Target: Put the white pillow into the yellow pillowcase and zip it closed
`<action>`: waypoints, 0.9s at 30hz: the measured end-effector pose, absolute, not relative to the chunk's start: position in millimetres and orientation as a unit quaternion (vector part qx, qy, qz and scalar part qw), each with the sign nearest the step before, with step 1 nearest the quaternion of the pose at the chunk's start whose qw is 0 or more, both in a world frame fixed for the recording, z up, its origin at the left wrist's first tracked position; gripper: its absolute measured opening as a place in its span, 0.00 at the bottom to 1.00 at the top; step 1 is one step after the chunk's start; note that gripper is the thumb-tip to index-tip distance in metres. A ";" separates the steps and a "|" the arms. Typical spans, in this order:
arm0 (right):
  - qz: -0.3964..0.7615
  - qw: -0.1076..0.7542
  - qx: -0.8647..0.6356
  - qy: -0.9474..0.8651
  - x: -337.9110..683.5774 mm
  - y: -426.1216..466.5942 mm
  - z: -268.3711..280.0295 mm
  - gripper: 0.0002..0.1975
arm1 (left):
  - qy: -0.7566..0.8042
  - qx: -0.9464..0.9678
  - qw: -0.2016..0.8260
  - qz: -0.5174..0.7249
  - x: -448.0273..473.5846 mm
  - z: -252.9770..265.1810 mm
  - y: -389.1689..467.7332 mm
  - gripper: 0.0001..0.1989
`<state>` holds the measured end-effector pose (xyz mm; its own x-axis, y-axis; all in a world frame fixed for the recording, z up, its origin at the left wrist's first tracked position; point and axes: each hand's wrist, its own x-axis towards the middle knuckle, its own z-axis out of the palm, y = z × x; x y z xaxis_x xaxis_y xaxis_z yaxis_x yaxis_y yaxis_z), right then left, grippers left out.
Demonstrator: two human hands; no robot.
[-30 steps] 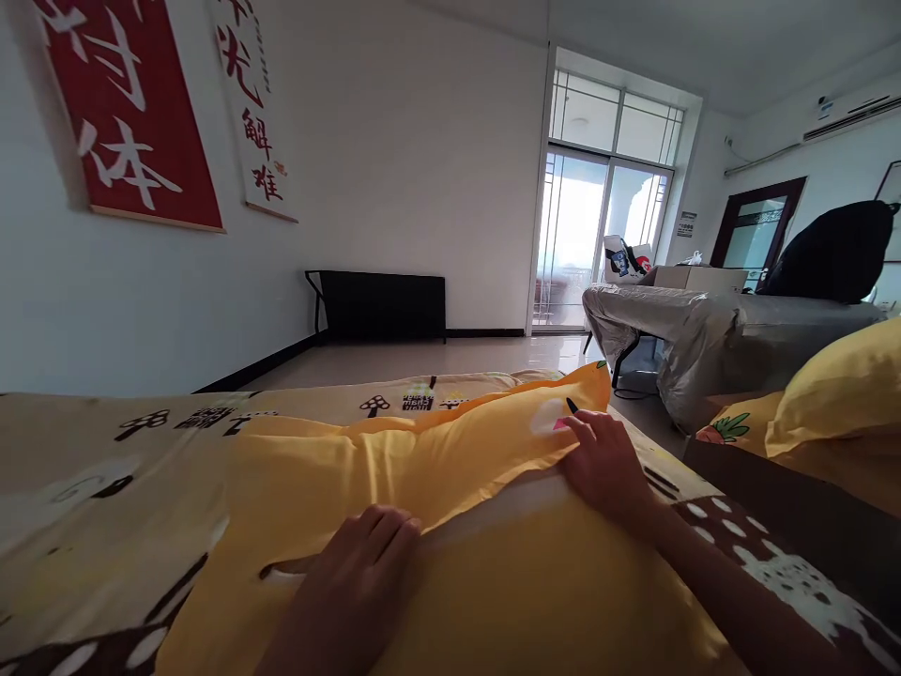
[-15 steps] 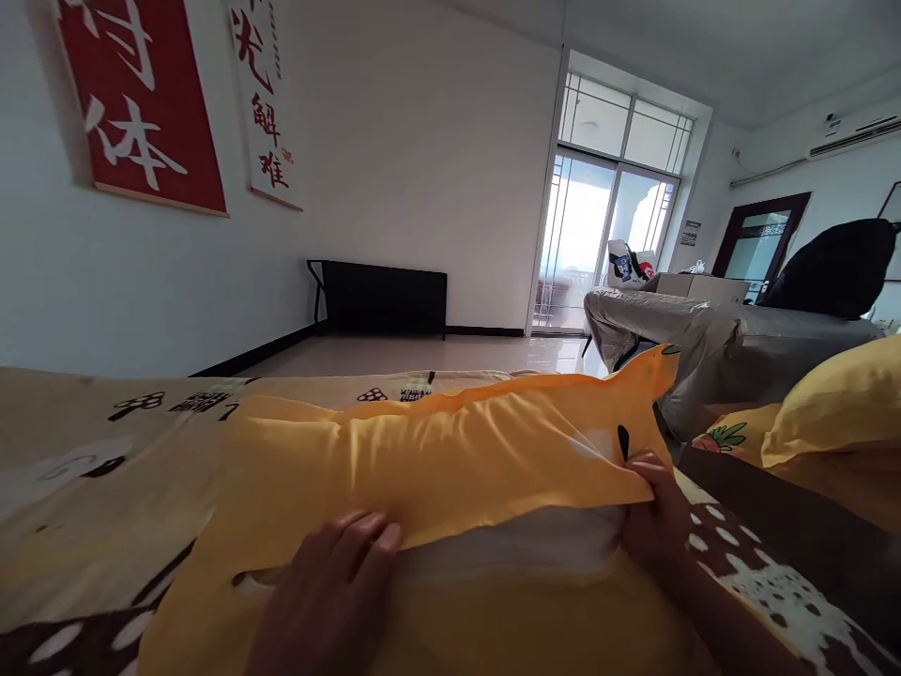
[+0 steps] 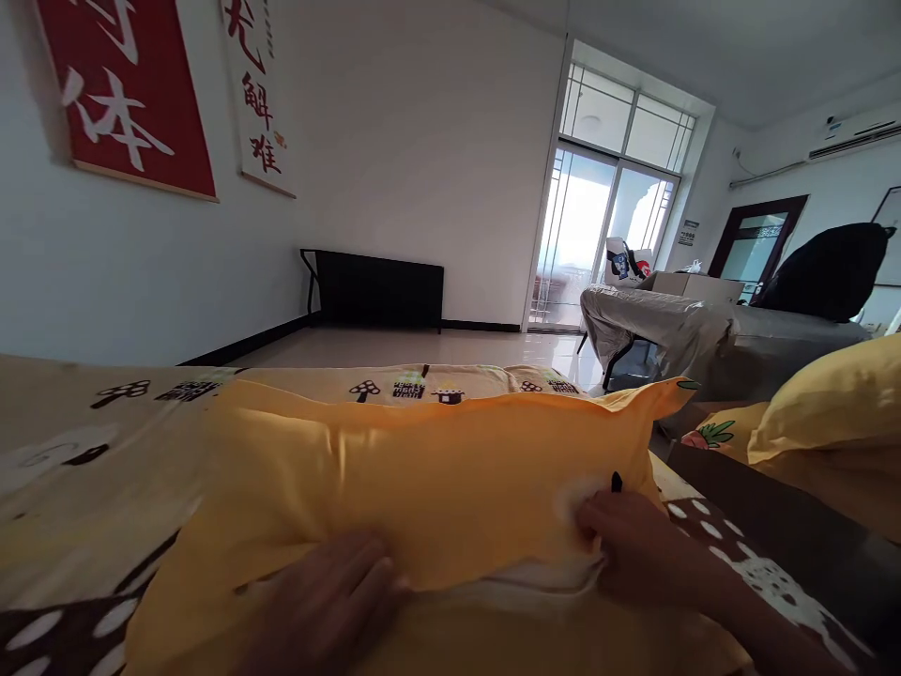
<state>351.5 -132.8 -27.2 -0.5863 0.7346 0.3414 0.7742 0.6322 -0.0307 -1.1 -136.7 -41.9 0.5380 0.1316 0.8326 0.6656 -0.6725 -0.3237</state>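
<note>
Yellow pillowcase point(image 3: 422, 479) lies across the bed in front of you, its open flap folded over a white pillow insert point(image 3: 535, 577) that shows as a thin strip at the opening. Your right hand point(image 3: 633, 549) pinches the flap's edge near the printed corner, fingers closed on the fabric. Your left hand point(image 3: 324, 601) rests flat and spread on the flap's lower edge, gripping nothing. Underneath: patterned bedsheet point(image 3: 105, 451) with mushroom prints. Second yellow pillow point(image 3: 831, 404) sits to the right, apart. Covered sofa point(image 3: 704, 329) beyond.
</note>
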 end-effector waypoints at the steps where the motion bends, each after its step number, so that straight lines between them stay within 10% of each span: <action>1: -0.095 0.178 -0.415 -0.887 351.1 -126.4 -31.4 0.11 | -0.237 -0.811 0.335 -0.417 -1.6 -38.9 -131.7 0.16; 16: -0.437 0.440 -0.321 -0.716 324.5 5.0 35.1 0.13 | -0.504 -0.694 0.337 -0.387 -19.4 87.3 -23.8 0.25; 27: -0.296 0.447 -0.433 -0.724 315.6 34.7 -115.3 0.11 | -0.509 -0.818 0.137 -0.229 33.9 -28.0 -52.2 0.21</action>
<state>315.6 34.7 -115.3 -0.2251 0.3620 0.9046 0.8921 0.4498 0.0420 33.9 -52.2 -28.0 0.3763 0.7700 0.5152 0.8961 -0.4438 0.0088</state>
